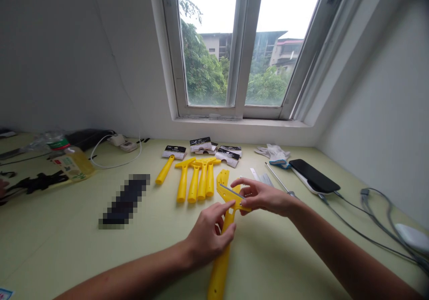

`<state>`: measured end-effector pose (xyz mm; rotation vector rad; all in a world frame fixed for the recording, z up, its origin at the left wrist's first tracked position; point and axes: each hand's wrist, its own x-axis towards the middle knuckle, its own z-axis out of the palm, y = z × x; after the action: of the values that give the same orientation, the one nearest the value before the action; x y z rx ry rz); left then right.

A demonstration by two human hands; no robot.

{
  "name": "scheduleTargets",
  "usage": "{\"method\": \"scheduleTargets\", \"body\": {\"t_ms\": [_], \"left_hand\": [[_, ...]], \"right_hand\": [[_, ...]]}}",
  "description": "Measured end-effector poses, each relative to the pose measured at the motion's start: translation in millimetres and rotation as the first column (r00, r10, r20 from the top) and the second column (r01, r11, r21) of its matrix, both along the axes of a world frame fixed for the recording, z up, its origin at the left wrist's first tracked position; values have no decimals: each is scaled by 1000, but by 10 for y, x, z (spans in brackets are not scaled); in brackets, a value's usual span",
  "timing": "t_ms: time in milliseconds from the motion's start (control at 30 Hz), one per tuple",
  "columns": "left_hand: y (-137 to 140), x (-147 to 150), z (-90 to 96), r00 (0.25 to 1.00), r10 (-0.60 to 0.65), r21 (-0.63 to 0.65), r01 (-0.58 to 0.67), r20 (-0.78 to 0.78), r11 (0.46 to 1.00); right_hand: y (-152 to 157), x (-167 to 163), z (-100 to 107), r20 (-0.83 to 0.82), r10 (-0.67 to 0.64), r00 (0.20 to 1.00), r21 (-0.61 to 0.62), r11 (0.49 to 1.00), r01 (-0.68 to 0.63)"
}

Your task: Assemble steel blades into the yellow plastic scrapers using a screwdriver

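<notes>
Pale green bench (pixel 67 246) under a double window (pixel 239 45), grey walls either side.

Both hands work at one yellow plastic scraper (pixel 221 255), lying near the front edge of the bench, handle toward the viewer, head away. Left hand (pixel 209 237) curled around the upper handle, forefinger stretched out to the head; loosely closed, gripping the scraper. Right hand (pixel 264 197) comes in from the right, thumb and fingertips pinched at the head, on a thin metal blade (pixel 233 192) that sits across the head's edge. Whether the blade is seated in the head or only resting on it, cannot tell.

Just beyond the hands, a separate yellow scraper head piece (pixel 223 177) lies flat. Left of it, a row of four assembled yellow scrapers (pixel 196 181) side by side, touching, and a single one (pixel 165 170) apart to their left. Behind the row, several black-and-white blade packets (pixel 201 143).

Right side: white work gloves (pixel 273 152), a screwdriver (pixel 278 179), a black phone (pixel 313 175) on a white slab, grey cables (pixel 375 210) running toward the right edge.

Left side: a plastic bottle of yellow liquid (pixel 72 161) lying down, a white cord (pixel 114 157), a pixelated dark object (pixel 125 200), black clutter at the far left edge.
</notes>
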<state>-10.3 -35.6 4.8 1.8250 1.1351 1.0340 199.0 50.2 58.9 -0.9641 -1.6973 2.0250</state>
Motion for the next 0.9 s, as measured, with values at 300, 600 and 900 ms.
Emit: {"method": "scheduleTargets", "body": {"t_ms": [300,600,900], "left_hand": [[-7,0,-21,1000,-3,-14,3,12,1000],[-5,18,-28,1000,-17,-25,17,8,1000],[-3,-4,20,999,-5,38,7,-45,999]], "right_hand": [[480,250,-127,417,-397,818,695,719,-5],[760,160,-277,508,-485,712,805,562,-191],[223,181,-23,418,-229,879,640,761,-106]]}}
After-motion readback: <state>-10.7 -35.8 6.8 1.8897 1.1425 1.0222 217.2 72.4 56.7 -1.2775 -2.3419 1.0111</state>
